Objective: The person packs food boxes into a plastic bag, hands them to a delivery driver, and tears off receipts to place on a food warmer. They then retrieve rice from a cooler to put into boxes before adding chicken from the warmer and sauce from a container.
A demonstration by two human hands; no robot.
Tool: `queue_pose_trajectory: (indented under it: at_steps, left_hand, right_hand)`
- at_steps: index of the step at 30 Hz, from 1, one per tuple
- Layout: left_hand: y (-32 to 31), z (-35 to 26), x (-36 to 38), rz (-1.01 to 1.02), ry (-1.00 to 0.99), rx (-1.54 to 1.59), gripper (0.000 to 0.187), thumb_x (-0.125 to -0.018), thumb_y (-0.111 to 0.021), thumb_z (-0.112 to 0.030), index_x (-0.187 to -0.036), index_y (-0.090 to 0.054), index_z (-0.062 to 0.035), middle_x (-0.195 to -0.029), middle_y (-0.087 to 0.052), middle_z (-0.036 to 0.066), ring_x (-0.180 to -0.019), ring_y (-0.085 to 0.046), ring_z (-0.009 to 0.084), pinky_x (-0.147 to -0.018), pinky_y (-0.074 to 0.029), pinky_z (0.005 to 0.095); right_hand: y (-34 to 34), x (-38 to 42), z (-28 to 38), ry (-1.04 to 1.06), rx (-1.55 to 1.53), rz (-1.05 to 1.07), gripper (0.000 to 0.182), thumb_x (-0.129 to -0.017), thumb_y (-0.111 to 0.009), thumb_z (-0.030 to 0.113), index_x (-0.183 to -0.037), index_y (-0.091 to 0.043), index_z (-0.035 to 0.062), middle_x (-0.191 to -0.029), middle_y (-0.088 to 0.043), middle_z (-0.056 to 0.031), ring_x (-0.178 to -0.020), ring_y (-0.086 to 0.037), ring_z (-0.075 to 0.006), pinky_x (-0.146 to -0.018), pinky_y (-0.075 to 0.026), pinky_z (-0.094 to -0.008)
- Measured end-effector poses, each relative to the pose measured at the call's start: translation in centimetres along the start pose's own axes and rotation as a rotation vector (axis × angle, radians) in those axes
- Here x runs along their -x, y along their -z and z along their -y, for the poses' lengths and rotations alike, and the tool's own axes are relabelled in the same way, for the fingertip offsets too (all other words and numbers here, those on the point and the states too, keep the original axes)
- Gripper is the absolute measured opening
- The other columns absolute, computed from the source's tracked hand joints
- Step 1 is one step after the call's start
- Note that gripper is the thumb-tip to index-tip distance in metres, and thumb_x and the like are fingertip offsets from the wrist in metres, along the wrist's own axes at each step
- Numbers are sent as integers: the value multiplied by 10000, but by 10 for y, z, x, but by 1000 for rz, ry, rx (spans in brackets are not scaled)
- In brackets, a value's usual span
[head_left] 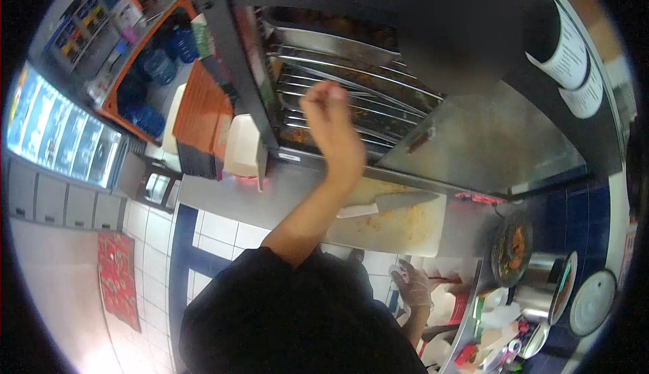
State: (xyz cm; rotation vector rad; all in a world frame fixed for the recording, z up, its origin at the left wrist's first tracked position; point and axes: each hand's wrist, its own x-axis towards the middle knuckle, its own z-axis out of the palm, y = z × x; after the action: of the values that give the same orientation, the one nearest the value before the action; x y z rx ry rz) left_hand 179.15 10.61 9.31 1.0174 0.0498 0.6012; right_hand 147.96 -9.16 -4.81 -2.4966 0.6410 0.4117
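Note:
My left hand [331, 113] is raised in front of the open metal cabinet with wire racks [365, 69]. Its fingers are bent and pressed together; whether anything is between them cannot be made out. Lower right, my right hand [411, 287] wears a clear glove and is curled beside the board, near some red and white containers [446, 306]. A small pale thing shows at its fingertips, too unclear to name. A knife [399, 203] with a white handle lies on the stained cutting board [385, 232], touched by neither hand.
A stack of orange-brown boxes [203, 120] and a white tray [245, 147] stand left of the cabinet. At right are a stone bowl of food [512, 247], a metal pot [541, 283] and a lid [592, 303]. A glass door [487, 137] hangs open.

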Motion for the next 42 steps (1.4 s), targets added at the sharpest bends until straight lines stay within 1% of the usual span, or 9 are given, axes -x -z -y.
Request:
queue_pose_trajectory:
  at_steps: [10, 21, 26, 27, 29, 36, 38, 39, 42]
  left_hand:
    - [-14, -48, -59, 109, 177, 262, 277, -960, -634, -288, -1043, -551, -38, -928, -645, 87, -878, -668, 203, -768, -529, 333]
    - [38, -113, 89, -159, 31, 155, 256, -906, -720, -251, -990, -572, -59, -824, -641, 34, -788, -642, 129, -717, -502, 254]
    - [141, -140, 136, -251, 190, 18, 363, -896, -595, -202, -1184, -587, 19, -1262, -563, 168, -1154, -541, 279, -923, -472, 400]
    - [119, -155, 205, -214, -170, -533, 441, -894, -580, -215, -1257, -557, 35, -1298, -542, 179, -1194, -530, 299, -1001, -439, 417]
    - [284, -108, 132, 55, -38, -251, 519, -810, -652, -195, -1254, -566, 60, -1307, -563, 205, -1197, -540, 364, -1025, -433, 488]
    - [235, -79, 314, 265, 597, -262, 593, -758, -624, -237, -1294, -544, 5, -1284, -570, 168, -1167, -540, 366, -1019, -423, 474]
    - [226, -56, 340, 373, 762, -237, 598, -755, -622, -245, -1294, -540, 0, -1278, -571, 162, -1162, -540, 362, -1018, -423, 467]
    - [220, -45, 349, 435, 846, -205, 600, -754, -621, -249, -1294, -538, -2, -1275, -572, 159, -1160, -540, 359, -1018, -422, 464]
    - [187, -9, 371, 611, 1075, -136, 606, -749, -617, -262, -1294, -533, -10, -1266, -574, 151, -1153, -541, 353, -1016, -421, 454]
  right_hand:
    - [-33, 65, 0, -142, -391, 27, 487, -889, -687, 378, -1296, -599, 125, -1114, -691, -206, -1050, -671, -338, -892, -522, -411]
    - [6, 97, -54, 31, -323, -9, 532, -936, -595, 425, -1320, -564, 60, -1233, -635, -222, -1151, -599, -388, -992, -459, -439]
    - [5, 142, -132, 198, -292, -7, 595, -915, -591, 495, -1372, -536, 117, -1329, -587, -174, -1228, -549, -347, -1045, -421, -426]
    - [14, 150, -144, 198, -317, 49, 607, -918, -570, 517, -1379, -527, 124, -1340, -578, -166, -1237, -537, -348, -1056, -405, -434]
    - [32, 174, -170, 194, -284, 160, 588, -928, -548, 512, -1369, -534, 123, -1298, -608, -163, -1200, -563, -359, -1035, -422, -437]
    - [6, 249, -283, 85, -411, 88, 558, -927, -551, 492, -1308, -578, 84, -1182, -674, -147, -1057, -644, -325, -959, -486, -395]
    - [31, 294, -312, 163, -1138, 93, 515, -908, -613, 427, -1207, -618, 8, -1140, -682, -159, -990, -669, -287, -877, -534, -390]
    - [7, 302, -351, 608, -1433, -198, 467, -905, -651, 369, -1128, -639, -41, -1103, -684, -186, -965, -677, -269, -815, -560, -388]
    - [40, 385, -391, 274, -1817, -1144, 308, -914, -684, 322, -1023, -625, 40, -860, -629, -107, -730, -622, -219, -707, -539, -332]
